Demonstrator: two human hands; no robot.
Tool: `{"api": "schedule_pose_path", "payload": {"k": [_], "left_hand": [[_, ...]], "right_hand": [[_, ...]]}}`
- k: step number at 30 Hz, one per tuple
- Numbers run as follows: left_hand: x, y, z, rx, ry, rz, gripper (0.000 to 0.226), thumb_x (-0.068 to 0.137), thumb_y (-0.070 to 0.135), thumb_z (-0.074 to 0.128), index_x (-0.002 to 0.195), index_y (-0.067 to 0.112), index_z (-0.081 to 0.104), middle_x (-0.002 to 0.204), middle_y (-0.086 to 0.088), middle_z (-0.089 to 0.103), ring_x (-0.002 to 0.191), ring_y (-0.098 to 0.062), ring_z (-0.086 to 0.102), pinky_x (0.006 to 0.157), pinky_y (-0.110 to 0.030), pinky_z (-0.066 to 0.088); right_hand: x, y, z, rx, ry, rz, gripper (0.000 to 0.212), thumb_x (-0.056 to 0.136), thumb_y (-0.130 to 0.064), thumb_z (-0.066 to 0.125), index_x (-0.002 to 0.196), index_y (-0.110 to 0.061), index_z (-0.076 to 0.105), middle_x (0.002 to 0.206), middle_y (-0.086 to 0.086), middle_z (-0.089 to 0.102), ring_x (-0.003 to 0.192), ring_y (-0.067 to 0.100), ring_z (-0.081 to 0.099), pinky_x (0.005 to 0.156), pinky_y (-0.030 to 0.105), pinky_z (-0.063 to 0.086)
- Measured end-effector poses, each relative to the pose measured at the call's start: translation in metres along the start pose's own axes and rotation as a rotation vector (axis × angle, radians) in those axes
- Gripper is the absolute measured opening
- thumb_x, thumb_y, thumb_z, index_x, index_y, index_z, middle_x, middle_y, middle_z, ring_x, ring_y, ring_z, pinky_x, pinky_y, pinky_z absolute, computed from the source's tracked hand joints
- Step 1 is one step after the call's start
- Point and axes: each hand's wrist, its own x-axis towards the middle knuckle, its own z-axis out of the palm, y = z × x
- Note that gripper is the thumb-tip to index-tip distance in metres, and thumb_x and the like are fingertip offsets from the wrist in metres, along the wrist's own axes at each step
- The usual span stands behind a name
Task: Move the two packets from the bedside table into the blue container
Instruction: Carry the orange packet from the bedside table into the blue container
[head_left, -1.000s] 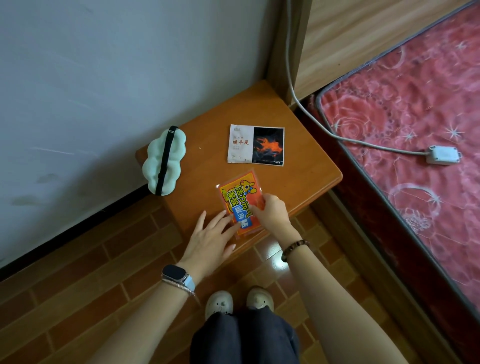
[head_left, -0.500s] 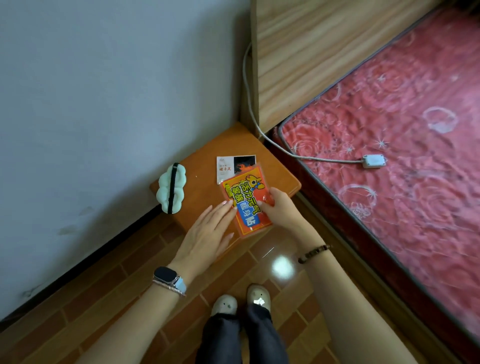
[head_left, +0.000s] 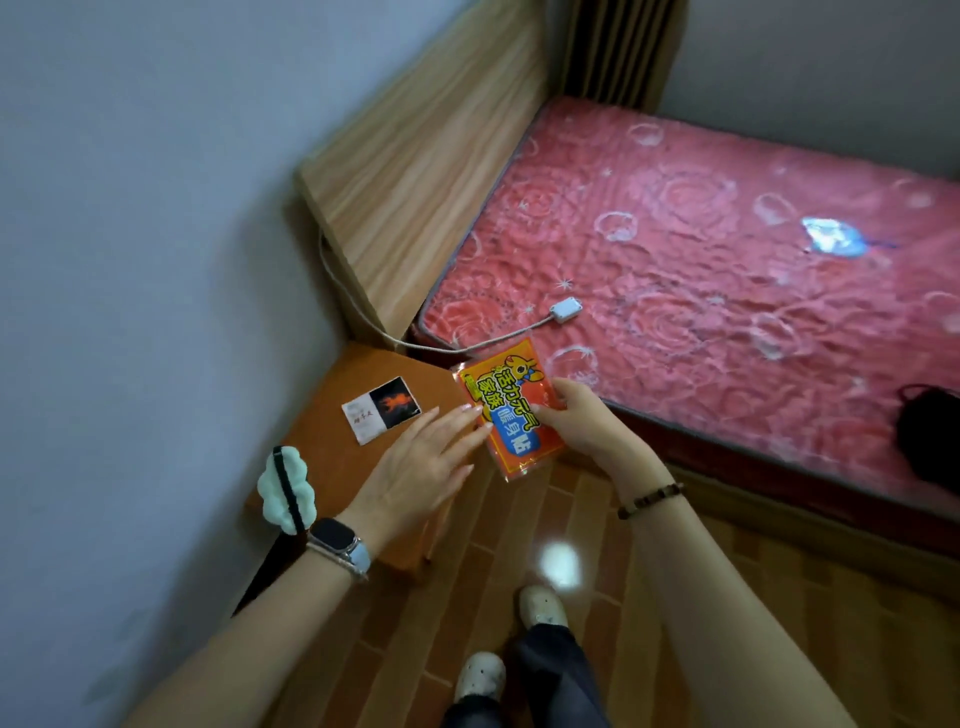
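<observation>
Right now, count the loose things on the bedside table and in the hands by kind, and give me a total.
Packets: 2, the orange packet held in the right hand, the white and black packet lying on the bedside table
Eye masks: 1, the pale green eye mask at the table's edge
Total: 3

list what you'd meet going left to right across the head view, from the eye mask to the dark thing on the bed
eye mask → white and black packet → left hand → orange packet → right hand → blue-white item on the bed → dark object
</observation>
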Motion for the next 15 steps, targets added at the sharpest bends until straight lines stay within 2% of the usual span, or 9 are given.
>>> {"api": "schedule_pose_path", "payload": {"k": [2,5,9,15], "left_hand": [[0.01,0.015,-0.004,-0.009,-0.004,0.114,0.053,0.093,0.028,0.051,0.143,0.019,0.037,0.147,-0.006,0.04,0.139,-0.016,0.031,0.114,-0.04,0.029],[0.03,0.045,-0.005,-0.013,-0.014,0.292,0.053,0.093,0.026,0.051,0.143,0.018,0.036,0.147,-0.007,0.04,0.139,-0.017,0.031,0.113,-0.04,0.029],[0.061,0.102,-0.002,-0.064,-0.024,0.499,0.049,0.093,0.024,0.05,0.141,0.016,0.042,0.147,-0.007,0.042,0.138,-0.016,0.033,0.112,-0.04,0.029],[0.096,0.21,0.012,-0.145,-0.056,0.793,0.05,0.093,0.022,0.05,0.142,0.019,0.04,0.148,-0.005,0.039,0.14,-0.014,0.029,0.113,-0.04,0.028]], "right_hand": [[-0.028,0.01,-0.018,0.051,0.074,0.03,0.023,0.09,-0.009,0.057,0.112,-0.007,0.06,0.108,0.013,0.069,0.098,0.026,0.067,0.09,0.044,0.054],[-0.073,0.03,-0.047,0.099,0.187,0.074,0.023,0.09,-0.009,0.057,0.113,-0.007,0.061,0.107,0.01,0.069,0.093,0.022,0.067,0.087,0.039,0.055],[-0.138,0.066,-0.084,0.165,0.359,0.164,0.023,0.089,-0.009,0.059,0.111,-0.005,0.062,0.105,0.01,0.069,0.094,0.024,0.067,0.088,0.042,0.054],[-0.254,0.122,-0.13,0.314,0.588,0.304,0.025,0.092,-0.011,0.057,0.116,-0.004,0.057,0.106,0.009,0.066,0.094,0.021,0.066,0.076,0.03,0.055]]}}
